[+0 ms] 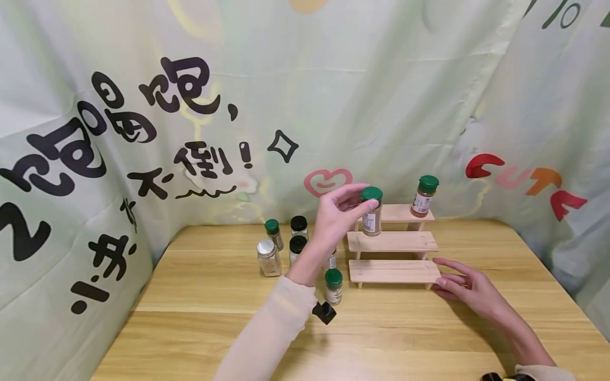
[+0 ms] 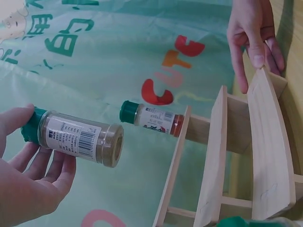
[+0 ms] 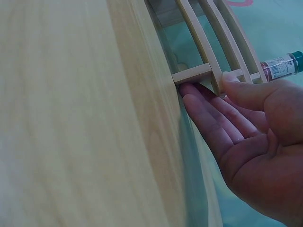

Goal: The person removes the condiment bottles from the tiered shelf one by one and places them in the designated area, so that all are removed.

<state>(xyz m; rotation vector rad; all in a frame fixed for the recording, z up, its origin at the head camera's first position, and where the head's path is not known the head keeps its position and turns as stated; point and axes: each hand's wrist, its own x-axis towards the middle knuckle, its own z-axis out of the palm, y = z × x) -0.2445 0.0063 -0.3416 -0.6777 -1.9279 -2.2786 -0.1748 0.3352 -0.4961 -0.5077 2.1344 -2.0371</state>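
My left hand (image 1: 333, 214) holds a clear spice jar (image 2: 78, 135) of brownish powder by its green lid, thumb on one side and fingers on the other. In the head view the jar is upright over the left part of a three-step wooden rack (image 1: 395, 271); the left wrist view shows it apart from the steps. My right hand (image 1: 472, 290) grips the right end of the lowest step, with thumb and fingers about the board's corner (image 3: 215, 78). Another green-lidded jar (image 1: 421, 201), with reddish contents, stands at the right end of the top step.
Left of the rack stand several more jars: a silver-lidded one (image 1: 269, 259), black-lidded ones (image 1: 298, 225) and green-lidded ones (image 1: 334, 288). My left forearm partly covers this group. A printed cloth (image 1: 381, 106) hangs behind the wooden table (image 1: 205, 296).
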